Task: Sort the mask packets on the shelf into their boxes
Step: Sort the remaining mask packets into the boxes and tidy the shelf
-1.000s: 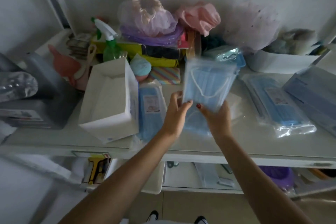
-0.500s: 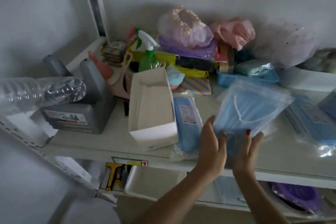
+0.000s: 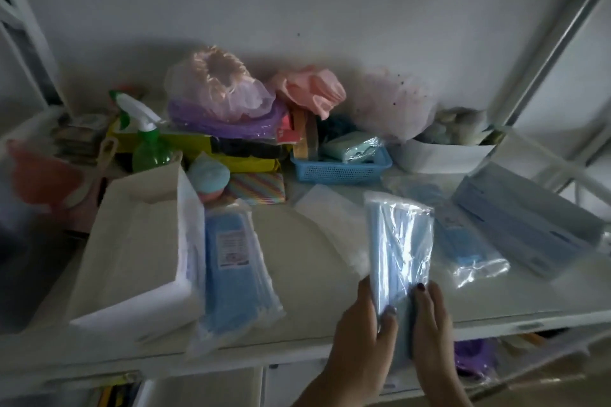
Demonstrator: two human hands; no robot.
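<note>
A clear packet of blue masks (image 3: 400,248) stands upright above the shelf's front edge, pinched at its lower end between my left hand (image 3: 363,337) and my right hand (image 3: 429,327). An open white box (image 3: 139,241) rests at the left of the shelf (image 3: 297,274). Beside it lies a labelled blue mask packet (image 3: 234,271). Another blue mask packet (image 3: 463,241) lies to the right, partly hidden by the held one. A blue-grey mask box (image 3: 525,225) sits at the far right. A flat white packet (image 3: 334,225) lies mid-shelf.
Along the back wall stand a green spray bottle (image 3: 148,145), bagged shower caps (image 3: 218,89), a blue basket (image 3: 340,168) and a white tub (image 3: 443,158). A striped pouch (image 3: 258,188) lies behind the packets. A white shelf post (image 3: 545,53) slants at right. A lower shelf shows beneath.
The view has swung back right and darkened. The held packet has turned from flat-on to narrower and upright, and both hands now grip its lower end closer together.
</note>
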